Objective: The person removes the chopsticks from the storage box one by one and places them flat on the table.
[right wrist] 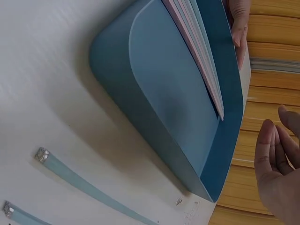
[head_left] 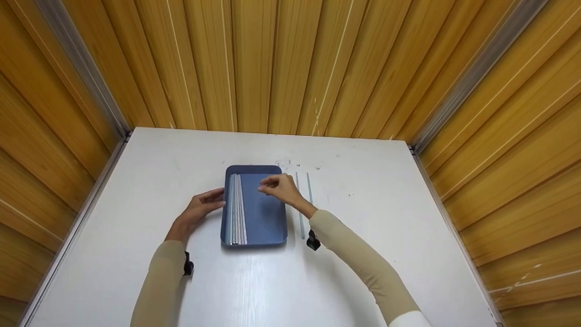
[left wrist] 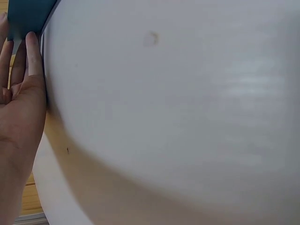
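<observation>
My left hand point(head_left: 200, 209) is at the left wall of a blue rectangular tray point(head_left: 268, 227), its fairly straight fingers touching the outside. In the left wrist view, the fingertips point(left wrist: 32, 42) meet the tray's edge. Several long, thin pink and pale blue straw-like sticks point(head_left: 237, 209) lie side by side along the tray's left side. Above the tray's right half hovers my right hand point(head_left: 282, 188), fingers loosely bent and nothing between them. The right wrist view shows a gap between its thumb and fingers point(right wrist: 267, 145).
Two pale blue sticks point(right wrist: 89, 185) lie on the white table point(head_left: 363, 195), right of the tray, partly behind the right wrist. Their near ends look silvery. Wood-patterned walls point(head_left: 254, 68) with metal corner strips stand around the table's back and sides.
</observation>
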The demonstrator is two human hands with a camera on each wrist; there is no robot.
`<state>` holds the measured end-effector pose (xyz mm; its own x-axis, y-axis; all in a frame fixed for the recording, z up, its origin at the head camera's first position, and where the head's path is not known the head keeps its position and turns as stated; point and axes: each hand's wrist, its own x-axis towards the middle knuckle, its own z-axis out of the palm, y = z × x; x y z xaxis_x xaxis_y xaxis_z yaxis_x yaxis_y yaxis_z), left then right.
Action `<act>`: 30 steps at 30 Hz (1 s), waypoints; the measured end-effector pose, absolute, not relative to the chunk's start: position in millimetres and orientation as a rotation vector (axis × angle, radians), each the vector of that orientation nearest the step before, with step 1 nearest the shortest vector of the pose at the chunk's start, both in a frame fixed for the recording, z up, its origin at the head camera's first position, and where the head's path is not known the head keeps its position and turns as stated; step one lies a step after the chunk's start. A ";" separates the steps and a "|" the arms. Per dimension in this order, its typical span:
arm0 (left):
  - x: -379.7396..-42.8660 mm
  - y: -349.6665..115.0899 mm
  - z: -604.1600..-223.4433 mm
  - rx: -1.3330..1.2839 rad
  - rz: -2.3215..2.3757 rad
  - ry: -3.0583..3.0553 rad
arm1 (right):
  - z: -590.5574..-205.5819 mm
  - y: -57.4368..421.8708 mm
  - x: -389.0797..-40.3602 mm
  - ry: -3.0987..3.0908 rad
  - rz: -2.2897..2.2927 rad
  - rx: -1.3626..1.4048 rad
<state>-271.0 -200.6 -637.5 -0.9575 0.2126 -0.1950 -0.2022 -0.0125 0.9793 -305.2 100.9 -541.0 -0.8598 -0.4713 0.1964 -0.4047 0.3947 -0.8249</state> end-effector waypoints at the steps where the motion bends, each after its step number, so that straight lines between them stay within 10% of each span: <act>1: -270.7 -200.9 -636.3 0.011 2.051 1.978 | -540.8 98.3 -306.0 2.563 -1.477 -0.816; 30: -272.1 -199.6 -636.8 -0.009 2.074 1.937 | -595.0 60.6 -299.6 2.338 -1.245 -0.744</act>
